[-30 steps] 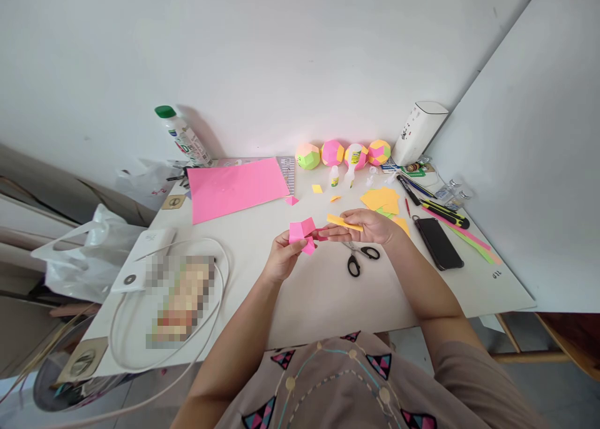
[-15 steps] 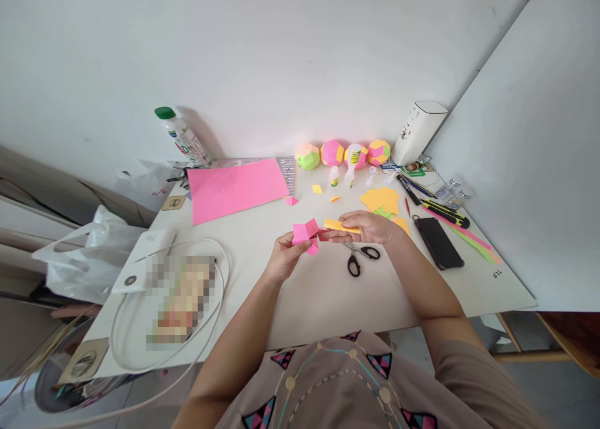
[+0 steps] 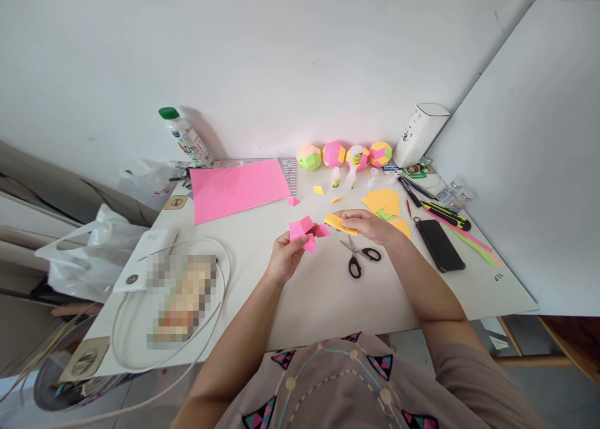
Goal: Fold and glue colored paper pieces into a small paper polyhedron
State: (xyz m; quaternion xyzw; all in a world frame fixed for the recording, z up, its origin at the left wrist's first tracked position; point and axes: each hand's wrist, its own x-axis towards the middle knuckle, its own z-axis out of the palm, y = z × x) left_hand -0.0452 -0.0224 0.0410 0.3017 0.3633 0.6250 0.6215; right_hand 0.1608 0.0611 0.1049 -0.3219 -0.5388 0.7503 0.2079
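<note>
My left hand (image 3: 287, 255) is closed on a folded pink paper piece (image 3: 300, 227) with several faces and flaps sticking out, held above the middle of the table. To its right, my right hand (image 3: 363, 224) pinches a folded strip of yellow-orange paper (image 3: 336, 222), its free end pointing left toward the pink piece with a small gap between. Black-handled scissors (image 3: 359, 254) lie partly open on the table just below my right hand. Beyond the hands are a small pink folded piece (image 3: 293, 201) and a small yellow square (image 3: 319, 190).
Several coloured paper balls (image 3: 334, 155) line the wall behind glue bottles (image 3: 355, 165). A pink sheet (image 3: 241, 190) lies at left, orange paper pieces (image 3: 382, 201) at right. Further right are a black phone (image 3: 439, 244) and a yellow-black cutter (image 3: 447, 216). A white cable (image 3: 227, 279) loops at left.
My right hand has drawn slightly back from the pink piece, opening a gap and uncovering the scissors' blades. The pink piece has shifted a little left and tilted.
</note>
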